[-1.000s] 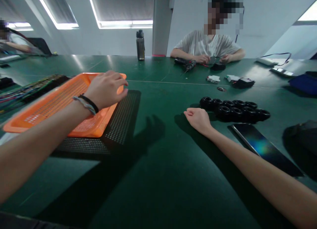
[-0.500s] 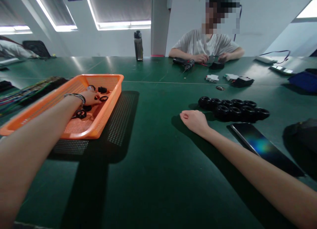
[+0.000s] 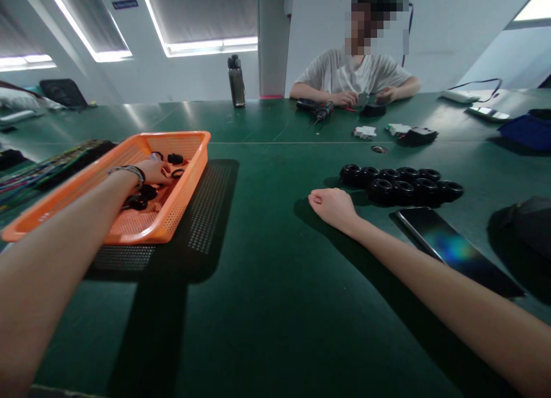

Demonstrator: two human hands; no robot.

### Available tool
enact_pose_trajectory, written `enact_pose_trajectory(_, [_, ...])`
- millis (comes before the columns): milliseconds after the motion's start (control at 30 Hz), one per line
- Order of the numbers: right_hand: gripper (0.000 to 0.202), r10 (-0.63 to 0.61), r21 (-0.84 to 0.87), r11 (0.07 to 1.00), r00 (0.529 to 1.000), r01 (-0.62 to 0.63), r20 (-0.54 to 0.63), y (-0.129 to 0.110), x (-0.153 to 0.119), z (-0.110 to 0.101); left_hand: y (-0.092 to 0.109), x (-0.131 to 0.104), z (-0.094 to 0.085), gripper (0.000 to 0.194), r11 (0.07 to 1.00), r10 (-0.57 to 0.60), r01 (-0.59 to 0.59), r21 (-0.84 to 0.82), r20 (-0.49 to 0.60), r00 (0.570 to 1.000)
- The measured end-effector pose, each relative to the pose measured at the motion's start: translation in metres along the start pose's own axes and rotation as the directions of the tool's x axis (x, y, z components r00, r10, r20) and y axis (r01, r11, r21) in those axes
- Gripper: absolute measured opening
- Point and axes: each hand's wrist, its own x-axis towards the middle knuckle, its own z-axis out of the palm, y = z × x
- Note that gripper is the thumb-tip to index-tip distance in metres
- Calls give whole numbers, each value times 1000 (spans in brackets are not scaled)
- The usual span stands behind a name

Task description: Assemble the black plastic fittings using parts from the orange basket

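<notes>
Orange basket (image 3: 196, 171) is parked on the left, long axis slanted from near left to far right, narrow end pointed away. Black parts (image 3: 175, 158) are scattered inside, and the left hand (image 3: 154, 171) has been lowered among them; a second ago it was held up by the rim. Its grip can't be told, fingertips being hidden. Right-hand fingers are curled shut, with the right hand (image 3: 333, 207) rested near lined-up black rings (image 3: 381, 190). Green table (image 3: 267, 306), pale wall (image 3: 443, 31) behind, person (image 3: 357, 74) seated opposite.
</notes>
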Motion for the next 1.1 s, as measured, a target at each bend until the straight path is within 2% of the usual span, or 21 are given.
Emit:
enact_pose_trajectory(133, [25,0,-4,1000,1000,0,11,-1,1,-1,21,2,-16,35,993,-112,114,13,-75,991])
enact_pose_trajectory(233, [26,-9,-9,1000,1000,9,27,-1,1,-2,55,7,-34,44,992,-129,123,-41,-193,973])
enact_pose_trajectory(300, [26,-8,-17,1000,999,8,35,-1,1,-2,86,7,-44,43,993,-32,7,-121,-208,978])
enact_pose_trajectory(367, [26,-8,-21,1000,999,9,43,-2,1,-3,121,2,-49,41,969,139,-180,-171,-226,964])
enact_pose_trajectory(400, [25,-10,-22,1000,999,11,48,-2,1,-3,139,-4,-48,39,945,237,-279,-172,-227,945])
enact_pose_trajectory(467, [24,-13,-26,1000,998,15,54,-2,1,-4,173,-19,-39,38,860,443,-475,-186,-190,876])
enact_pose_trajectory(500, [23,-13,-30,999,998,15,54,-3,1,-4,187,-28,-30,36,801,552,-569,-185,-138,822])
enact_pose_trajectory(533, [23,-12,-35,999,999,14,53,-3,1,-4,199,-38,-20,31,730,652,-655,-197,-88,753])
enact_pose_trajectory(600, [24,-7,-44,999,999,9,45,-3,1,-3,216,-56,4,22,580,808,-778,-243,48,588])
enact_pose_trajectory(667, [25,-6,-48,999,999,8,39,-3,1,-3,225,-71,29,21,503,864,-819,-277,167,475])
enact_pose_trajectory(733, [26,-8,-47,999,999,9,34,-3,1,-2,226,-81,47,22,487,869,-832,-265,239,432])
enact_pose_trajectory(800, [26,-10,-43,999,999,11,32,-2,2,-1,224,-86,57,27,502,859,-826,-255,254,444])
enact_pose_trajectory(900, [25,-13,-35,999,999,14,32,-2,2,-1,220,-86,56,46,553,832,-781,-290,248,496])
enact_pose_trajectory(967, [25,-17,-28,999,999,18,33,-2,2,-1,216,-83,49,49,576,817,-760,-301,234,527])
enact_pose_trajectory(1033, [25,-21,-21,1000,999,22,35,-2,2,-2,209,-77,39,43,593,805,-755,-281,198,559])
enact_pose_trajectory(1100, [25,-27,-11,1000,999,27,38,-2,2,-2,197,-68,25,39,626,779,-744,-232,144,611])
